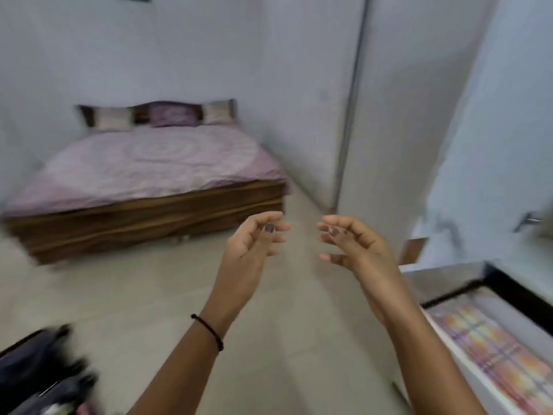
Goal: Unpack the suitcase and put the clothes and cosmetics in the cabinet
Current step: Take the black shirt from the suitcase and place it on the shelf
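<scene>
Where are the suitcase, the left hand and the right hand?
suitcase [33,366]: head view, dark blurred body, bottom left.
left hand [248,250]: head view, middle of the hand.
right hand [359,250]: head view, middle of the hand.

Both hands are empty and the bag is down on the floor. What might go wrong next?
Two things might. The suitcase lies on the floor at the very edge of view, low on the left, so a careless step could trip on it. The metal handle on the white door sticks out on the right hand side, so a quick swing might bump it. The left hand holds nothing either, so nothing can drop yet.
</scene>
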